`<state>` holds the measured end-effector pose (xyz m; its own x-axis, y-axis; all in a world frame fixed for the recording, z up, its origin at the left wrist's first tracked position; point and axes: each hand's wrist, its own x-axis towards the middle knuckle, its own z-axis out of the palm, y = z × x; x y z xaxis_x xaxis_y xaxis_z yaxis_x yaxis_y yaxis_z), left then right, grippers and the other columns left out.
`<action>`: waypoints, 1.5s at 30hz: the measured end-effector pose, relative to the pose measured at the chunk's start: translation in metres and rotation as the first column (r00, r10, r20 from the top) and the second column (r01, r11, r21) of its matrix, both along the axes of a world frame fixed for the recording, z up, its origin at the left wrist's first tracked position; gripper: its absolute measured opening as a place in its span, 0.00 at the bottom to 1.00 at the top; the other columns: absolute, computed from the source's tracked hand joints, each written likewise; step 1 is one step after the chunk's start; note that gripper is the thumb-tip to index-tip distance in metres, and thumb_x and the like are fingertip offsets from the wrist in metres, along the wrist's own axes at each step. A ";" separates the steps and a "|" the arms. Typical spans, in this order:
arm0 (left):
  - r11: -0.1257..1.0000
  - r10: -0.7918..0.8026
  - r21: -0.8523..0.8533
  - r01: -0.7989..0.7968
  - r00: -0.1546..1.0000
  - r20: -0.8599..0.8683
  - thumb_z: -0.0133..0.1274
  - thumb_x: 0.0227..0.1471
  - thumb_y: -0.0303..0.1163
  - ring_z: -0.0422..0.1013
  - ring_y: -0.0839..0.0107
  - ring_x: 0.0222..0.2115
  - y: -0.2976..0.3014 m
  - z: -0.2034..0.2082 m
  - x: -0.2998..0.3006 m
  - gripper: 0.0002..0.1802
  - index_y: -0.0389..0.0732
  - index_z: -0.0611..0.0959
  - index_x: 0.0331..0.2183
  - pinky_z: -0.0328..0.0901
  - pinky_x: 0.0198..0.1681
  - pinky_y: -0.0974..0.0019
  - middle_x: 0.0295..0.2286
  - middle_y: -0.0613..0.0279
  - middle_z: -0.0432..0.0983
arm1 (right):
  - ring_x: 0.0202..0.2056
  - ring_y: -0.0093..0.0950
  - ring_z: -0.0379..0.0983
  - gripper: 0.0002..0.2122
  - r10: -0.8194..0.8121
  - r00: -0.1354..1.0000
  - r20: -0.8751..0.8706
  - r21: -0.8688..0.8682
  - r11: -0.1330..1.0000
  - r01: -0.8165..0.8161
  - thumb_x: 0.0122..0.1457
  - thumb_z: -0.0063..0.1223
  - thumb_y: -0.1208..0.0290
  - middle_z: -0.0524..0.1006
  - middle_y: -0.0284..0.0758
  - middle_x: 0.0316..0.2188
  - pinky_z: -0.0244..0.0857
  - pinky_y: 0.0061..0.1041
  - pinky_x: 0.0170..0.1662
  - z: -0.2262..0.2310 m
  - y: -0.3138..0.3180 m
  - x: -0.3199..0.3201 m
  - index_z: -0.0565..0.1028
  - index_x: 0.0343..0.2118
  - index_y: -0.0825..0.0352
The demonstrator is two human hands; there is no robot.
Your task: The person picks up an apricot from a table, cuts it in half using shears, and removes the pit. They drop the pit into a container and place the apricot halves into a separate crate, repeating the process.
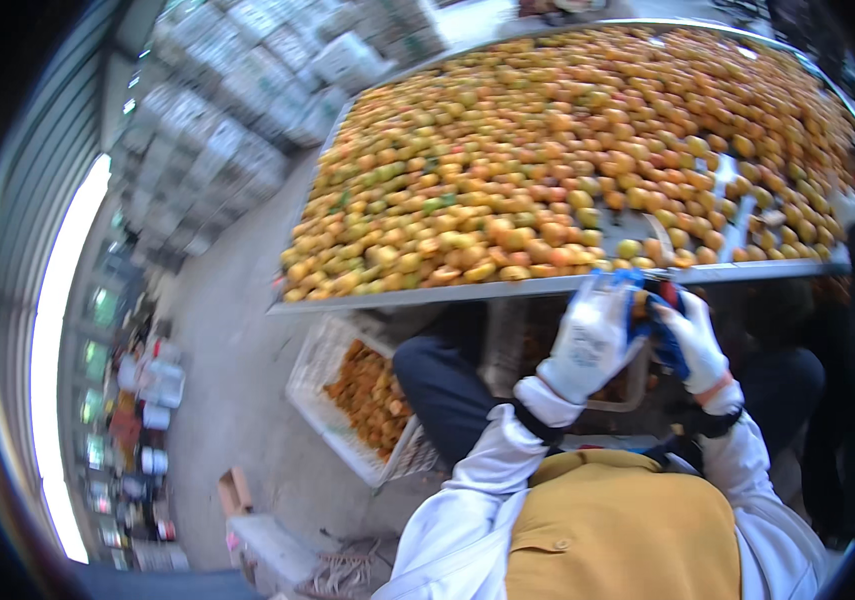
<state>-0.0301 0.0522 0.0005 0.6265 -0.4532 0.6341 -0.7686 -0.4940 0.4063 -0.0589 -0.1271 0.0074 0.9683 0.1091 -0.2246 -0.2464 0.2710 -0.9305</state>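
Observation:
Just below the near rim of the large fruit table (507, 289), my left hand (592, 340) and my right hand (689, 338) meet in front of me. Both wear white gloves with blue palms, fingers curled inward. My left hand closes round a small orange-brown fruit (640, 306), partly hidden by the gloves. A small red and dark thing (665, 293) shows at my right hand's fingertips; motion blur hides its exact kind. Round yellow-orange fruits (507, 180) heap across the table. Near my hands, a curved pale strip (660, 238) lies among them.
A white crate (312, 385) of orange-brown fruit pieces stands on the floor beside my left knee. Another crate (627, 400) sits below my hands. Stacked white boxes (207, 150) rise at the far left. At the right edge is another person's gloved hand (847, 208).

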 end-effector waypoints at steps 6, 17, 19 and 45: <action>0.986 0.065 0.148 -0.081 0.992 0.109 0.61 0.49 0.41 0.68 0.44 0.52 0.000 -0.014 -0.008 0.34 0.35 0.71 0.53 0.56 0.62 0.42 0.50 0.42 0.70 | 0.15 0.09 0.60 0.10 -0.135 0.990 0.026 0.105 0.986 0.132 0.66 0.51 0.62 0.71 0.21 0.21 0.50 0.12 0.16 -0.037 0.003 0.002 0.75 0.43 0.63; 0.970 0.196 -0.147 -0.195 0.981 -0.008 0.58 0.51 0.36 0.73 0.47 0.35 -0.003 -0.044 -0.011 0.23 0.37 0.73 0.46 0.68 0.39 0.50 0.39 0.44 0.72 | 0.34 0.15 0.72 0.12 0.062 0.901 0.430 -0.208 0.978 0.032 0.65 0.53 0.66 0.76 0.25 0.32 0.67 0.17 0.36 -0.062 0.029 0.012 0.76 0.46 0.67; 0.951 0.130 -0.268 -0.156 0.985 -0.112 0.58 0.51 0.34 0.73 0.46 0.33 -0.010 -0.041 -0.012 0.20 0.37 0.73 0.45 0.68 0.36 0.51 0.37 0.44 0.73 | 0.34 0.14 0.71 0.11 -0.043 0.921 0.388 -0.102 0.991 0.090 0.65 0.52 0.66 0.76 0.24 0.33 0.67 0.17 0.36 -0.062 0.031 0.007 0.76 0.45 0.67; 0.640 -0.668 -0.703 -0.310 0.229 -0.709 0.51 0.64 0.37 0.74 0.78 0.31 -0.022 -0.013 0.018 0.17 0.37 0.78 0.49 0.67 0.32 0.76 0.33 0.65 0.78 | 0.29 0.13 0.69 0.13 -0.264 0.958 0.115 0.196 0.951 0.239 0.67 0.50 0.71 0.78 0.29 0.32 0.65 0.14 0.31 -0.049 -0.002 0.002 0.74 0.52 0.68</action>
